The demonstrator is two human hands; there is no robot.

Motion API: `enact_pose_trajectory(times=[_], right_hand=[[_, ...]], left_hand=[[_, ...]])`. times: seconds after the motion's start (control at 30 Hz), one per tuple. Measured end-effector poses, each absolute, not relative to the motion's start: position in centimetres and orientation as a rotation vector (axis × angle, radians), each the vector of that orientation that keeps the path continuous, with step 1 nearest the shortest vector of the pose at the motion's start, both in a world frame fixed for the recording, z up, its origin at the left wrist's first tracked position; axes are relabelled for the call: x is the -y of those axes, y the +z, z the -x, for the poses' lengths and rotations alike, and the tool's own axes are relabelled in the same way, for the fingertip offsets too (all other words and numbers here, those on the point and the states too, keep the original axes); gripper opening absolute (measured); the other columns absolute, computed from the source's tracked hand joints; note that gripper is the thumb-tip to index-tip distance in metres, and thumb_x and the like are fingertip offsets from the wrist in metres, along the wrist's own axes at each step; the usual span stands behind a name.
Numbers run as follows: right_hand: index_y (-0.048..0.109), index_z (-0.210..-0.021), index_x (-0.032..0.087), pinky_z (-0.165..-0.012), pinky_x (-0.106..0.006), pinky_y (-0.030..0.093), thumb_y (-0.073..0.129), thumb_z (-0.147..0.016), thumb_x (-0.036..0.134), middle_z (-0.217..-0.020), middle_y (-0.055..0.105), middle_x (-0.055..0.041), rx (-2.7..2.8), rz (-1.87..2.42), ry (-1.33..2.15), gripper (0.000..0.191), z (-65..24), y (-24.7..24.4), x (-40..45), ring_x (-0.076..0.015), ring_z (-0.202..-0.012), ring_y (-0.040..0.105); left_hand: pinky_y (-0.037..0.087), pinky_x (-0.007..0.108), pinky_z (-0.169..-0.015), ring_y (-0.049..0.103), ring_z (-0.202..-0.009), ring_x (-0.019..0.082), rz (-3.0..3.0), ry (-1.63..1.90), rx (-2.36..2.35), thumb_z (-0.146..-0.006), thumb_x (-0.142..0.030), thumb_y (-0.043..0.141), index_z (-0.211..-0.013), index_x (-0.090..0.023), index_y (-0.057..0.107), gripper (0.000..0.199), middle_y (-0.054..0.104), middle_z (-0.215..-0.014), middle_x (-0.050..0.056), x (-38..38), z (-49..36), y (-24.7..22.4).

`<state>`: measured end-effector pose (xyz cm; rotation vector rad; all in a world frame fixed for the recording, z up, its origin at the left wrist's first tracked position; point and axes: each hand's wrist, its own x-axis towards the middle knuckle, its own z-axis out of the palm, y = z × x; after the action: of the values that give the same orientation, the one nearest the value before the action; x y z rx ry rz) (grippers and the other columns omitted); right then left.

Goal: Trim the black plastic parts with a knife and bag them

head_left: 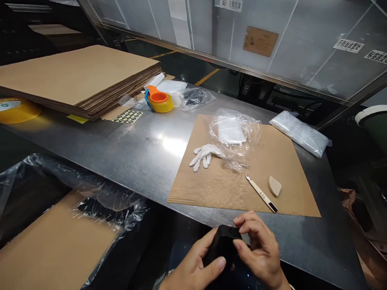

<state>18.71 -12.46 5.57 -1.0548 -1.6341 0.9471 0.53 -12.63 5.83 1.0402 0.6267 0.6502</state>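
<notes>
A small black block-shaped part (224,243) with rounded corners is held over the front edge of the table. My left hand (199,264) wraps round it from the left, thumb across its near face. My right hand (260,249) grips its right upper edge between thumb and fingers. Beyond my hands, a cardboard sheet (208,189) carries a craft knife (260,194) marked A26, a beige wedge-shaped pad (274,186) and a white glove (205,156). Clear plastic bags with a white stack (230,129) lie farther back on the sheet.
A steel table (142,149) bears stacked cardboard (81,72), an orange tape dispenser (160,100), a sticker sheet (128,117) and a tape roll (18,110). A wrapped packet (300,133) lies at the right. At lower left stands a plastic-lined box (54,241) with cardboard inside.
</notes>
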Motion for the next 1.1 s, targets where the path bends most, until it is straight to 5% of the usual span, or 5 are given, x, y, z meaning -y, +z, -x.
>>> enact_pose_trajectory(times=[0.4, 0.63, 0.8, 1.0, 1.1], right_hand=[[0.052, -0.076, 0.022, -0.069, -0.031, 0.045, 0.057, -0.078, 0.013, -0.094, 0.054, -0.0042, 1.710, 0.988, 1.018, 0.010, -18.7, 6.2, 12.2, -0.0167, -0.082, 0.053], [0.056, -0.119, 0.028, -0.078, -0.037, 0.046, 0.055, -0.083, 0.044, -0.109, 0.055, -0.0084, 1.721, 0.923, 1.209, 0.040, -18.8, 6.1, 11.5, -0.0220, -0.096, 0.053], [0.061, -0.109, 0.027, -0.070, -0.037, 0.047, 0.058, -0.082, 0.039, -0.092, 0.060, -0.0068, 1.758, 0.931, 1.010, 0.030, -18.6, 6.1, 11.5, -0.0202, -0.084, 0.054], [0.053, -0.064, 0.020, -0.061, -0.031, 0.043, 0.050, -0.085, 0.048, -0.073, 0.058, -0.0039, 1.744, 1.161, 0.723, 0.035, -19.8, 5.2, 11.7, -0.0168, -0.070, 0.053], [0.055, -0.075, 0.020, -0.069, -0.033, 0.045, 0.038, -0.092, 0.038, -0.080, 0.058, -0.0067, 1.865, 1.570, 0.354, 0.031, -21.6, 3.8, 10.0, -0.0192, -0.079, 0.054]], left_hand=[[0.041, 0.025, -0.065, 0.048, -0.069, 0.013, -1.064, 0.615, -0.658, -0.085, -0.035, 0.049, -0.108, -0.019, 0.052, 0.029, 0.053, -0.078, 0.002, 12.8, -0.3, 5.0], [0.041, 0.025, -0.063, 0.051, -0.067, 0.013, -0.985, 0.591, -0.656, -0.084, -0.039, 0.051, -0.108, -0.017, 0.051, 0.033, 0.054, -0.079, 0.003, 13.2, -0.3, 5.0], [0.041, 0.025, -0.062, 0.052, -0.066, 0.012, -0.961, 0.613, -0.664, -0.084, -0.038, 0.051, -0.105, -0.017, 0.051, 0.030, 0.054, -0.078, 0.002, 13.2, -0.4, 4.8], [0.042, 0.026, -0.064, 0.055, -0.067, 0.013, -0.950, 0.655, -0.690, -0.082, -0.040, 0.055, -0.095, -0.015, 0.055, 0.027, 0.059, -0.081, 0.004, 13.0, -0.5, 4.7], [0.042, 0.026, -0.062, 0.057, -0.066, 0.014, -0.851, 0.718, -0.723, -0.079, -0.045, 0.057, -0.092, -0.014, 0.057, 0.033, 0.061, -0.082, 0.006, 12.9, -0.8, 4.8]])
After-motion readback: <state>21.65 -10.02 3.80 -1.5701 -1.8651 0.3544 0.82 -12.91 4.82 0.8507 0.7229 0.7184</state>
